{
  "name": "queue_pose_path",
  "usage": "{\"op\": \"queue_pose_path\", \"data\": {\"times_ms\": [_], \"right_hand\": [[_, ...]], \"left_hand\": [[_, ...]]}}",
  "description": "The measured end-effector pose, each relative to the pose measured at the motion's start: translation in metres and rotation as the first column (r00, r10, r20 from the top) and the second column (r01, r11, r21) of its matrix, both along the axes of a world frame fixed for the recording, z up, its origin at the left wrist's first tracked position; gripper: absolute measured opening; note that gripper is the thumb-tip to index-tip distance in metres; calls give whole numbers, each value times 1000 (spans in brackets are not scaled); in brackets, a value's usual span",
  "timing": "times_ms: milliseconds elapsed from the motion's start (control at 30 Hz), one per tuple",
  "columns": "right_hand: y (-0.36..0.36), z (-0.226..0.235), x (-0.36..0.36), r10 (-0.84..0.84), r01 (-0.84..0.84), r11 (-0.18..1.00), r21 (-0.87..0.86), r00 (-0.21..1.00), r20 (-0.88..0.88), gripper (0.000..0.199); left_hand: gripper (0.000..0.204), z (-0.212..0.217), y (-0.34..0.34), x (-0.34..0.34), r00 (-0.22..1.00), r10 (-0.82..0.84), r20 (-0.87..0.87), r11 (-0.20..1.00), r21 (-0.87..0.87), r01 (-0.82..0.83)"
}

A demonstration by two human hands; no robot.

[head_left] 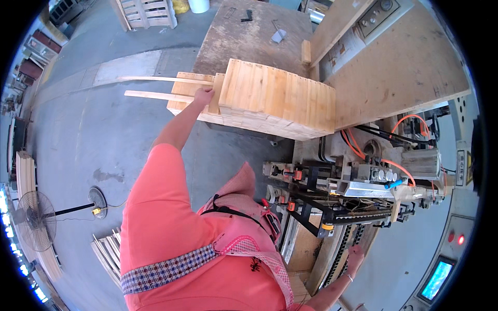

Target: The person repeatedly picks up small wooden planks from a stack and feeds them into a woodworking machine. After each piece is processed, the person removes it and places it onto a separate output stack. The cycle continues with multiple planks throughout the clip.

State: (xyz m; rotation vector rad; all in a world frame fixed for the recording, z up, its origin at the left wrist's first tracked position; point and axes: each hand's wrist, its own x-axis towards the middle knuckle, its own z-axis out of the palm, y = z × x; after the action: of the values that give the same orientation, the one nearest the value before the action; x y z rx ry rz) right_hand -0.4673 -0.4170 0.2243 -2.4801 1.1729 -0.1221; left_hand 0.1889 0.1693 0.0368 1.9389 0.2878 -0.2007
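My left hand reaches to the stacked wooden pieces and closes on a wooden piece standing at the end of the taller stack. Beside it, a long thin wooden strip juts out leftward, and a second strip lies roughly parallel beyond it. A lower pile of wood sits under the strips. My right hand is low at the right, next to the chain track of a machine; its fingers are too small to read.
The machine with orange hoses fills the right side, near a lit control screen. A worn table carries small tools behind the stack. At the left stand a floor fan and wooden slats; a pallet stands far back.
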Motion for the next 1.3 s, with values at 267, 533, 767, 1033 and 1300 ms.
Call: {"op": "queue_pose_path", "data": {"times_ms": [267,533,767,1033,1300], "right_hand": [[56,6,-4,-73,75,997,33,996,-48,15],[73,-5,-40,-26,22,1000,-17,949,-315,19],[138,11,-53,-461,440,887,-143,862,-211,22],[215,51,-169,-906,653,399,-643,389,-168,22],[264,60,-236,-930,919,170,-356,30,-366,65]], "left_hand": [[25,-13,6,5,999,17,-41,1000,-16,-17],[28,-107,48,72,981,-159,112,985,82,150],[60,-87,62,92,658,-740,138,557,674,485],[30,132,-18,31,688,-93,720,995,85,45],[29,196,-143,-148,657,-446,608,828,2,560]]}}
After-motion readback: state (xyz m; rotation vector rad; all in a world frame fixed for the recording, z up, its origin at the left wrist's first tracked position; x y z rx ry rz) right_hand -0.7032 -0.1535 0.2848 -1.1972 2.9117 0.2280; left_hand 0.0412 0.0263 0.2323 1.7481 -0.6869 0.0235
